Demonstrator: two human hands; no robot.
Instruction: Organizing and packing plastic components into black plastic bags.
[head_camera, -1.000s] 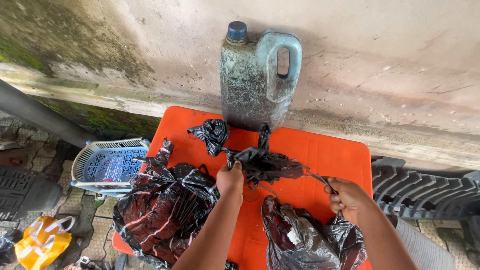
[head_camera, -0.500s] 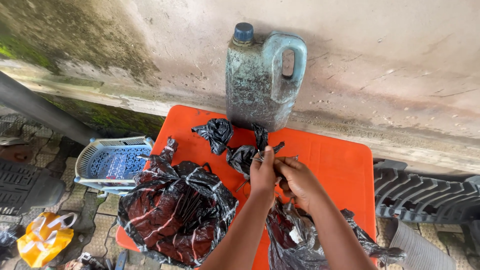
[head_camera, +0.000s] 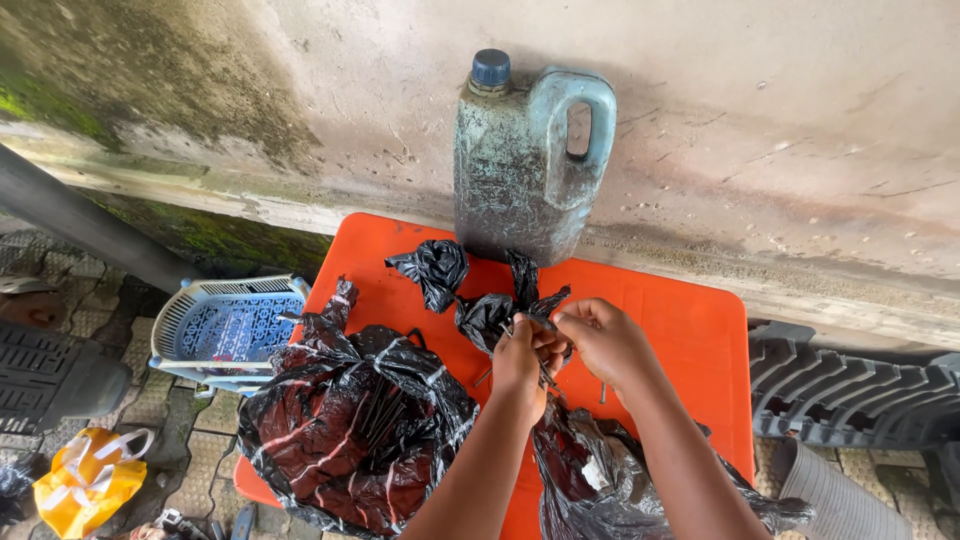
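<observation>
You stood before a stained, mossy concrete wall (head_camera: 800, 120) in daylight; paving blocks (head_camera: 160, 420) covered the floor beneath an orange counter (head_camera: 660, 320).

Both hands (head_camera: 565, 350) on small black bag (head_camera: 492, 312)

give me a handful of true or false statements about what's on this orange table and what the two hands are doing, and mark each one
1. Both hands meet at a small black plastic bag near the middle of the orange table. True: the left hand and right hand have their grip on it.
2. The dirty jug has a red cap. False: the cap is dark blue.
3. The large black bag by the left hand lies open with nails inside. True.
4. The slotted basket stands on the table. False: it sits lower, off the table's left edge.
5. A yellow bag hangs on the wall. False: it lies on the ground at lower left.
</observation>
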